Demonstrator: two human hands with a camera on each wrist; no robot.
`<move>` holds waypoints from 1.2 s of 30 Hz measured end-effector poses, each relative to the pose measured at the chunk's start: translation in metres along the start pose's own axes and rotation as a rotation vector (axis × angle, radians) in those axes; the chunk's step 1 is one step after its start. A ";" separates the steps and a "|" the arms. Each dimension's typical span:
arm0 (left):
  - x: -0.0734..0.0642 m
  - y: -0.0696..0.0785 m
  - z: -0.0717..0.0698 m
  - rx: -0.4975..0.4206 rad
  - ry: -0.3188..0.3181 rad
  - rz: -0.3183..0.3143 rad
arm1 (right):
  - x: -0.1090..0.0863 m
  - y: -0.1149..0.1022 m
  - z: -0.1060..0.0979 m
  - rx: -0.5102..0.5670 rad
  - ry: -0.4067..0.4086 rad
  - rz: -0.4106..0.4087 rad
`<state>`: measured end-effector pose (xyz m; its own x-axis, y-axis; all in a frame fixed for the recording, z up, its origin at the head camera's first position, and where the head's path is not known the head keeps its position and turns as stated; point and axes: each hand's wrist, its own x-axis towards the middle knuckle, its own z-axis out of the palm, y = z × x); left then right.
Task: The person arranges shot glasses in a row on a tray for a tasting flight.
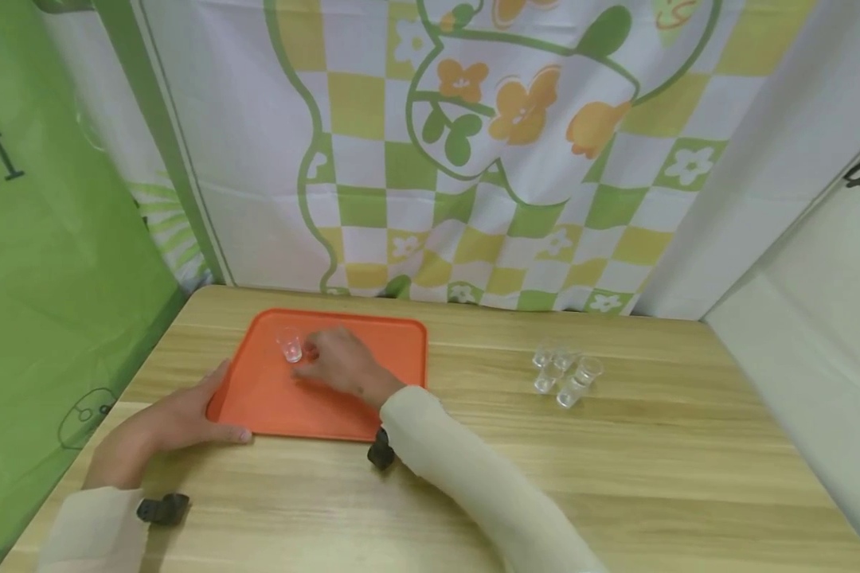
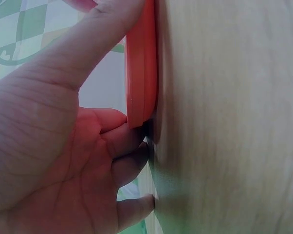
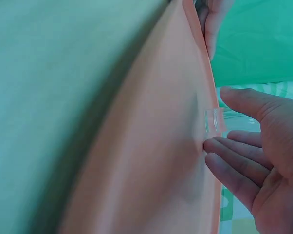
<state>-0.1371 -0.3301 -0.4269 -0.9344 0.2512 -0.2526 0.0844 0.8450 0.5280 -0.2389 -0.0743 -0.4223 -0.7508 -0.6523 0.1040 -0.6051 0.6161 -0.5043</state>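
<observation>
An orange tray (image 1: 330, 402) lies on the wooden table. My left hand (image 1: 186, 410) grips its near left corner, thumb along the front edge and fingers round the left side; in the left wrist view the fingers (image 2: 129, 146) curve past the tray corner (image 2: 139, 87) down to the table. A small clear shot glass (image 1: 290, 346) stands upright in the tray's far left part. Beside it is my right hand (image 1: 340, 362), reaching over the tray. In the right wrist view its thumb and fingers are spread apart around the glass (image 3: 213, 122), with gaps showing.
Several more clear shot glasses (image 1: 562, 374) stand in a cluster on the right of the table (image 1: 616, 461). A patterned curtain (image 1: 473, 199) hangs behind the far edge, with a green sheet (image 1: 43, 263) along the left.
</observation>
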 end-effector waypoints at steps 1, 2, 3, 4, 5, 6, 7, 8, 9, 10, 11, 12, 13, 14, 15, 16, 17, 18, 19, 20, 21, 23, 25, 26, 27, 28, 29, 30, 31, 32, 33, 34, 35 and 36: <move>0.000 0.000 0.000 -0.003 -0.001 0.003 | -0.004 0.001 -0.001 0.015 -0.001 -0.004; 0.000 0.000 0.000 -0.004 -0.004 0.002 | -0.009 0.003 -0.003 0.028 -0.001 -0.009; -0.001 0.001 0.000 -0.004 -0.007 0.000 | -0.013 0.005 -0.004 0.043 0.004 -0.010; -0.001 0.001 0.000 -0.002 -0.008 -0.002 | -0.017 0.007 -0.005 0.055 0.010 -0.013; -0.001 0.001 0.000 -0.003 -0.008 -0.004 | -0.021 0.010 -0.007 0.067 0.015 -0.014; -0.001 0.000 0.000 -0.004 -0.008 -0.007 | -0.025 0.012 -0.009 0.078 0.019 -0.012; -0.001 0.000 0.000 -0.004 -0.009 -0.008 | -0.029 0.015 -0.010 0.085 0.023 -0.006; -0.001 0.000 0.000 -0.003 -0.009 -0.009 | -0.033 0.017 -0.012 0.092 0.027 -0.001; 0.000 0.000 0.000 -0.003 -0.008 -0.009 | -0.037 0.019 -0.015 0.099 0.030 0.008; 0.000 -0.001 0.000 -0.004 -0.007 -0.009 | -0.041 0.022 -0.017 0.100 0.033 0.013; 0.000 -0.001 0.000 -0.006 -0.007 -0.008 | -0.045 0.024 -0.019 0.103 0.037 0.019; 0.001 -0.001 0.000 -0.009 -0.007 -0.005 | -0.049 0.025 -0.022 0.113 0.039 0.023; 0.001 -0.002 0.000 -0.008 -0.008 -0.004 | -0.053 0.027 -0.024 0.114 0.046 0.020; 0.001 -0.002 -0.001 -0.010 -0.008 -0.004 | -0.057 0.029 -0.027 0.120 0.055 0.014; 0.001 -0.002 -0.001 -0.012 -0.007 0.000 | -0.061 0.032 -0.029 0.127 0.062 0.012; 0.001 -0.002 -0.001 -0.014 -0.006 -0.001 | -0.066 0.034 -0.032 0.130 0.071 0.011; 0.001 -0.003 0.000 -0.015 -0.003 0.005 | -0.071 0.036 -0.035 0.137 0.080 0.007; 0.000 -0.003 0.000 -0.018 -0.001 0.007 | -0.076 0.039 -0.038 0.144 0.090 0.002; 0.000 -0.003 0.000 -0.017 0.000 0.009 | -0.081 0.041 -0.042 0.142 0.100 -0.002; 0.000 -0.003 0.001 -0.019 0.002 0.013 | -0.086 0.043 -0.046 0.146 0.110 -0.003; 0.000 -0.002 0.001 -0.022 0.004 0.018 | -0.091 0.045 -0.050 0.143 0.119 -0.003; 0.000 -0.001 0.001 -0.022 0.008 0.023 | -0.101 0.050 -0.057 0.128 0.144 -0.009; 0.000 0.000 0.001 -0.023 0.008 0.024 | -0.111 0.055 -0.065 0.119 0.163 -0.004; -0.001 0.000 0.000 -0.020 0.009 0.022 | -0.116 0.057 -0.068 0.118 0.175 0.000; -0.001 0.001 0.000 -0.023 0.010 0.022 | -0.122 0.060 -0.071 0.118 0.185 0.007; -0.001 0.001 0.000 -0.021 0.009 0.021 | -0.128 0.063 -0.074 0.117 0.196 0.014; -0.001 0.001 0.000 -0.020 0.008 0.021 | -0.134 0.066 -0.077 0.113 0.209 0.023; -0.001 0.001 0.000 -0.023 0.006 0.022 | -0.140 0.068 -0.079 0.109 0.220 0.034; -0.001 0.001 0.000 -0.020 0.005 0.022 | -0.146 0.071 -0.082 0.103 0.231 0.048; -0.001 0.001 0.000 -0.021 0.005 0.022 | -0.152 0.074 -0.084 0.099 0.240 0.057; -0.001 0.001 0.000 -0.024 0.003 0.022 | -0.158 0.077 -0.087 0.092 0.247 0.070; -0.001 0.001 0.000 -0.024 0.001 0.020 | -0.164 0.080 -0.090 0.087 0.257 0.079; -0.001 0.000 0.000 -0.025 0.000 0.018 | -0.170 0.082 -0.093 0.082 0.270 0.083; 0.000 0.000 0.001 -0.028 -0.001 0.017 | -0.176 0.085 -0.097 0.075 0.284 0.080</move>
<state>-0.1367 -0.3297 -0.4271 -0.9326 0.2662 -0.2439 0.0910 0.8271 0.5547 -0.1843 0.1357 -0.4007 -0.8459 -0.4467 0.2913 -0.5274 0.6198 -0.5811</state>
